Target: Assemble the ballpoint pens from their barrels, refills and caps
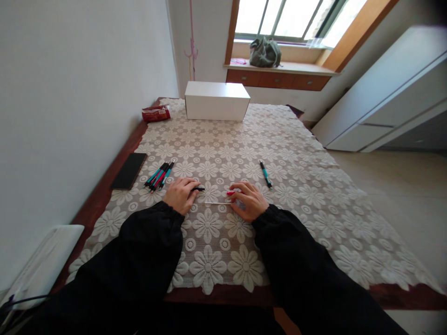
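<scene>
A wooden table (104, 195) under a cream lace cloth with a flower pattern (244, 153) stands against a white wall, a bright window beyond its far end. The left hand (179, 194) rests on the cloth, fingers closed on a small black pen part (198, 189) that pokes out to the right. The right hand (248, 201) lies just right of it, fingers curled onto a pink pen piece (231, 192). Between the hands, on the cloth, lies a thin pale refill (216, 203). Left of the left hand sits a bundle of pens (159, 176), then a black phone (129, 170). A single teal pen (265, 174) lies right and farther off. At the far end stand a white box (216, 101) and a red packet (156, 113).
</scene>
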The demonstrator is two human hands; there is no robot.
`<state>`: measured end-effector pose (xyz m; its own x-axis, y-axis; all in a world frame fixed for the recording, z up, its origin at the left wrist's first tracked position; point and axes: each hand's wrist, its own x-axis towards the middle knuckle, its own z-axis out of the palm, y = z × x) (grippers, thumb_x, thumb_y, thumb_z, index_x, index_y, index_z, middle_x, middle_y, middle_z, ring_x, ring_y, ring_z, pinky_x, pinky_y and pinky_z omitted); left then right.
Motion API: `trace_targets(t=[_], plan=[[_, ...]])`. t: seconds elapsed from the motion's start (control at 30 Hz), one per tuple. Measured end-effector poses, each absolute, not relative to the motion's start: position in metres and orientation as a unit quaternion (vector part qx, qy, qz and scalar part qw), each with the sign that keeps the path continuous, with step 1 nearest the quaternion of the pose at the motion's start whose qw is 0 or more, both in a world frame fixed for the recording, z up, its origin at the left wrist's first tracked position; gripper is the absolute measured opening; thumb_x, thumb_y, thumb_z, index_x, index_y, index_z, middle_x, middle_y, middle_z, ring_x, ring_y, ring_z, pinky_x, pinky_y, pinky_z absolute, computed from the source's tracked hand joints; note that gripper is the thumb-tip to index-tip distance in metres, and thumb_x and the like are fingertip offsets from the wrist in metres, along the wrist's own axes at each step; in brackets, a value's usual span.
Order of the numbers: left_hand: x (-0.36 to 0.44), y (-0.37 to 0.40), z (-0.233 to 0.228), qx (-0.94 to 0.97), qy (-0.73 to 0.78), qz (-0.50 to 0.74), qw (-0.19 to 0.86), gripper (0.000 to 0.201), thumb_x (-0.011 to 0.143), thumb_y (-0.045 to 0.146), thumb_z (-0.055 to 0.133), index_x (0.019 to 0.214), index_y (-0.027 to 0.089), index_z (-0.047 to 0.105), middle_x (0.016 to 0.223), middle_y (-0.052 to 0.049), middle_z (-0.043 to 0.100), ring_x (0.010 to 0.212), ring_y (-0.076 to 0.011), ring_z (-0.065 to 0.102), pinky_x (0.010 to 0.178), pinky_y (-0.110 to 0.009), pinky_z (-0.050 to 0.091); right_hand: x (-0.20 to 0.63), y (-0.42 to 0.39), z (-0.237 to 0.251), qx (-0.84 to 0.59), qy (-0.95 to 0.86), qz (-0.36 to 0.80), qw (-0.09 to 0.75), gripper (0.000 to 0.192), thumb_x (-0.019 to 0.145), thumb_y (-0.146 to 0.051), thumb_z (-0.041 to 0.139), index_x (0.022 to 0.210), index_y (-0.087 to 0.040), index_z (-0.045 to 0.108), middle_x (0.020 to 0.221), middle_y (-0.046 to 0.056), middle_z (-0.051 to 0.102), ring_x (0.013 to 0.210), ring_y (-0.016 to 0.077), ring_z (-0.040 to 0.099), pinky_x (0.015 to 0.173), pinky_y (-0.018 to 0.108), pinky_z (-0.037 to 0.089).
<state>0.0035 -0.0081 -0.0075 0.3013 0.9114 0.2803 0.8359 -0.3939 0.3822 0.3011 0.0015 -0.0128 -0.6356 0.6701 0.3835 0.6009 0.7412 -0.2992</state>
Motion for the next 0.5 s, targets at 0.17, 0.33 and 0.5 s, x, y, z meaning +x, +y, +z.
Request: trace_targets(t=[0.17,0.33,0.5], plan=[[0.0029,-0.0072,-0.0083,0.797,0.546,0.244,0.084,0.019,0.092,0.023,0.059,0.105,0.021,0.073,0.113,-0.008,0.071,0.110,-0.0285,0.061,0.099,-0.046,0.049,0.3025,0.0033,-0.0155,-0.337,-0.905,0.076,0.249,0.004,0.088,-0.023,0.068,0.091,-0.024,0.070,0.124,0.008,0.066,0.117,0.0282,0.055,0.100,0.050,0.051],[0.0035,-0.0073,-0.0062,0.790,0.547,0.262,0.093,0.015,0.092,0.021,0.059,0.099,0.022,0.072,0.107,-0.007,0.072,0.106,-0.0271,0.062,0.098,-0.044,0.049,0.3026,0.0048,-0.0180,-0.340,-0.904,0.076,0.248,0.005,0.091,-0.023,0.066,0.090,-0.025,0.071,0.123,0.007,0.067,0.116,0.0267,0.057,0.097,0.048,0.053],[0.0049,-0.0086,-0.0030,0.784,0.552,0.267,0.093,0.017,0.092,0.021,0.057,0.103,0.021,0.071,0.104,-0.007,0.074,0.105,-0.0272,0.063,0.096,-0.044,0.050,0.3017,0.0051,-0.0169,-0.332,-0.902,0.073,0.264,0.009,0.093,-0.020,0.062,0.092,-0.025,0.070,0.119,0.008,0.068,0.113,0.0255,0.058,0.097,0.046,0.054]])
